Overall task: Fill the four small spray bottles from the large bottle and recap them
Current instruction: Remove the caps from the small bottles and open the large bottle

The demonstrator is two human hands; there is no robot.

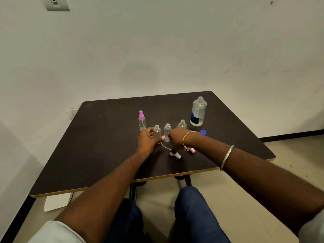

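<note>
Four small clear spray bottles stand in a row on the dark table [98, 148]. The leftmost bottle [142, 122] wears a pink spray cap. My left hand [149, 140] grips the second bottle [157, 131], which is uncapped. The third bottle [167, 131] and fourth bottle [182, 124] are uncapped too. My right hand [177, 139] reaches down and pinches a white spray cap [177, 155] with its thin tube lying on the table. A pink cap [192, 150] lies beside my wrist. The large bottle [198, 112] stands open at the back right, its blue cap [203, 132] nearby.
The table stands against a white wall. Its front edge runs above my knees, in blue trousers. A metal bangle and a yellow thread are on my right arm. The table's left half holds nothing.
</note>
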